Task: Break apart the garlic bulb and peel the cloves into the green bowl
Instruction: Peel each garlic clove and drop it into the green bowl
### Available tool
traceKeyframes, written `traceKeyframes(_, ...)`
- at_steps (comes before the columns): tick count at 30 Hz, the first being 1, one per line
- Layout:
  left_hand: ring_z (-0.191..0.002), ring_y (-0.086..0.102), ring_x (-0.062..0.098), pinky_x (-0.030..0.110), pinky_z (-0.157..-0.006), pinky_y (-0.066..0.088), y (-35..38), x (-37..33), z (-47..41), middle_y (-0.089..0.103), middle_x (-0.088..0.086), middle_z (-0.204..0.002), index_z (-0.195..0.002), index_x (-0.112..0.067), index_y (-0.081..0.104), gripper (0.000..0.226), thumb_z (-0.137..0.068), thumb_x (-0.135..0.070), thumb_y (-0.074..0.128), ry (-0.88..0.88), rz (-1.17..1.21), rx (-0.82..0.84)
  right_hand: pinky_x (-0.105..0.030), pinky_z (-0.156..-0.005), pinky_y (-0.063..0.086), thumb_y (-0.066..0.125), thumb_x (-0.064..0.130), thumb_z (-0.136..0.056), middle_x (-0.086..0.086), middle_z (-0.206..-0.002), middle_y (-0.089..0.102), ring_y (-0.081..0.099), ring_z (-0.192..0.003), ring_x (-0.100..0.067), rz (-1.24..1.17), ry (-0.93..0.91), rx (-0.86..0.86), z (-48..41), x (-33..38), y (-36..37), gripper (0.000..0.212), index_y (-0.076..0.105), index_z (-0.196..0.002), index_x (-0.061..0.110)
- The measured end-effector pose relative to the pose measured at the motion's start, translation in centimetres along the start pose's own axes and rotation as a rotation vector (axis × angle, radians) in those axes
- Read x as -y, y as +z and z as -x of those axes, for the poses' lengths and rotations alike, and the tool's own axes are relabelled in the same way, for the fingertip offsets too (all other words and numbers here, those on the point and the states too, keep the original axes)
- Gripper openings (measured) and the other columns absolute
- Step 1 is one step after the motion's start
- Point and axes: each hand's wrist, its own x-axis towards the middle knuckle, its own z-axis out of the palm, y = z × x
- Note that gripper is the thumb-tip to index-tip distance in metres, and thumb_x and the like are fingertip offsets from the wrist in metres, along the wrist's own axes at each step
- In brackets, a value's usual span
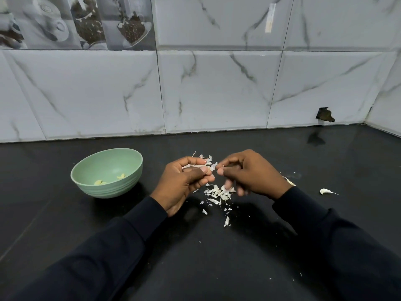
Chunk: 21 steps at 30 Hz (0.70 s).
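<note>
Both hands are up just above the black tabletop [195,257], close together, dark sleeves running back toward the person; the left hand [186,181] grips a garlic clove [208,169] between the thumb and the curled fingers, so only the clove's pale tip shows past the thumbnail; the right hand [249,174] meets it from the other side, thumb and forefinger pinched on a skin flap [213,165] that stands off the clove, while its lower fingers hang loose and blurred. The clove sits right between the two hands, touching both, lifted clear of the surface.

Directly below the hands lies a heap of peeled skins [219,193], with smaller flakes scattered toward the person and a few more behind the fingers; the green bowl [108,190] stands on the tabletop just left of the left hand, apart from it, and holds a few peeled cloves [98,182] low against its near wall. An unpeeled clove [324,191] rests on the tabletop well to the right of the right wrist; another pale piece [288,181] lies just beside that wrist, half hidden by it, and I cannot tell whether it is a clove or only skin. Marbled wall tiles [217,88] rise behind the tabletop.
</note>
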Motion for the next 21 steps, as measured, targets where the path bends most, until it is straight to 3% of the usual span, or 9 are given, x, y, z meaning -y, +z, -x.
traceKeyframes(4,-0.075,0.075,0.026,0.024,-0.070,0.062,-0.2,0.3,-0.2,0.074,0.023,-0.090,-0.109,0.000,0.060,0.021,-0.090,0.005,0.068,-0.024,-0.024,0.001,-0.025,-0.047,0.046,0.080,0.016,-0.089,-0.013,-0.076,0.069,0.063,-0.052,-0.020,-0.074,-0.101,-0.025,0.1,0.2,0.2,0.013,0.075,-0.100,0.011)
traceKeyframes(6,-0.074,0.074,0.025,0.024,-0.071,0.061,-0.1,0.4,-0.2,0.075,0.025,-0.092,-0.109,-0.002,0.057,0.023,-0.090,0.004,0.069,-0.025,-0.028,0.022,-0.030,-0.053,0.051,0.078,0.012,-0.090,-0.017,-0.080,0.071,0.066,-0.061,-0.023,-0.144,-0.134,0.020,0.3,0.1,0.5,0.018,0.076,-0.108,0.011)
traceKeyframes(9,-0.071,0.073,0.024,0.024,-0.070,0.061,-0.2,0.3,-0.2,0.075,0.025,-0.091,-0.108,-0.002,0.056,0.026,-0.088,0.003,0.071,-0.018,-0.022,0.027,-0.030,-0.059,0.055,0.074,0.006,-0.093,-0.019,-0.077,0.074,0.069,-0.067,-0.024,-0.130,-0.166,0.019,0.2,0.1,1.2,0.011,0.078,-0.103,0.009)
traceKeyframes(15,-0.052,0.067,0.019,0.020,-0.051,0.056,-0.6,0.6,-0.6,0.069,0.016,-0.070,-0.096,-0.001,0.062,0.006,-0.098,-0.006,0.064,-0.047,-0.093,-0.071,-0.025,-0.060,0.056,0.069,-0.002,-0.092,-0.019,-0.082,0.075,0.072,-0.071,-0.023,-0.332,-0.205,-0.076,-1.1,2.7,2.0,0.010,0.075,-0.101,-0.001)
traceKeyframes(21,-0.037,0.056,0.008,0.017,-0.039,0.044,-0.8,0.4,0.4,0.061,0.009,-0.060,-0.093,0.003,0.063,0.015,-0.101,-0.009,0.059,-0.053,-0.330,0.025,-0.023,-0.061,0.056,0.064,-0.010,-0.091,-0.022,-0.088,0.076,0.072,-0.072,-0.024,-0.344,-0.185,0.142,-7.1,9.6,6.9,0.010,0.070,-0.098,-0.005)
